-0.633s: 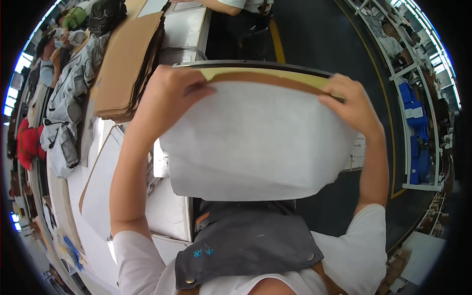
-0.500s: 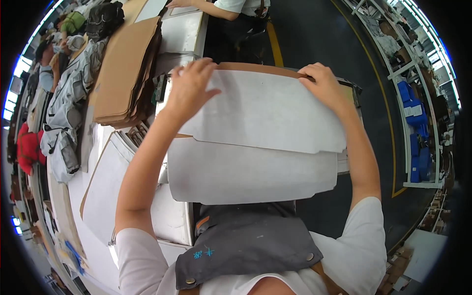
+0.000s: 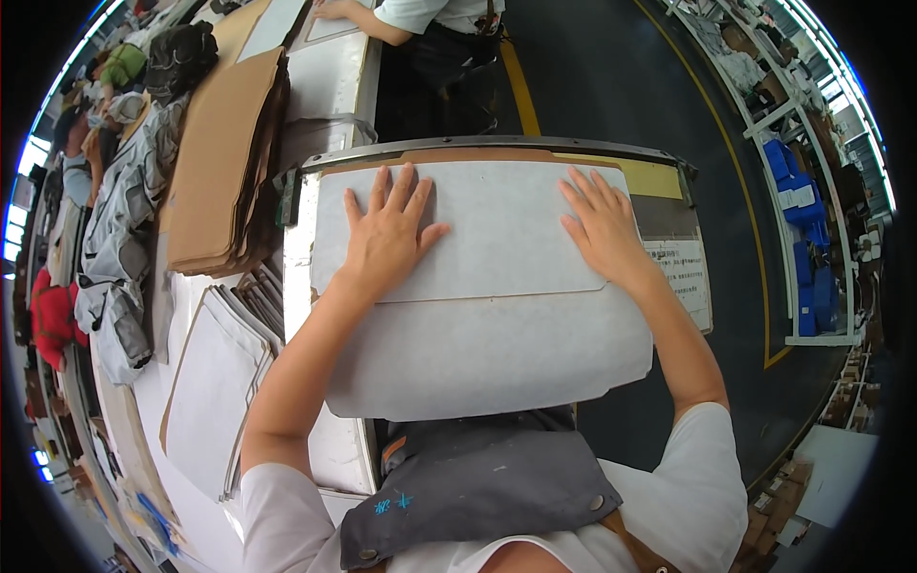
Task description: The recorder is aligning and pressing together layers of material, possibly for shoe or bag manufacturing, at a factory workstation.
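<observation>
A white-faced panel (image 3: 492, 229) with a thin brown strip along its far edge lies in front of me, its corners rounded. Under its near edge shows a second white part (image 3: 497, 349), reaching toward my apron; whether both are one folded piece I cannot tell. My left hand (image 3: 390, 234) rests flat on the left half of the upper panel, fingers spread. On the right half lies my right hand (image 3: 604, 227), also flat with fingers apart. Beneath is a work surface with a metal bar (image 3: 420, 146) along its far side.
Left of me, a stack of brown sheets (image 3: 224, 158) and several white sheets (image 3: 215, 382) lie on the long table. Grey fabric pieces (image 3: 119, 239) are heaped beyond. Another person (image 3: 444, 38) works ahead. At right stands a shelf rack with blue bins (image 3: 800, 205).
Both hands have come off the panel's far edge, moved nearer and flattened on it. The upper panel now lies flat, with the metal bar showing beyond it.
</observation>
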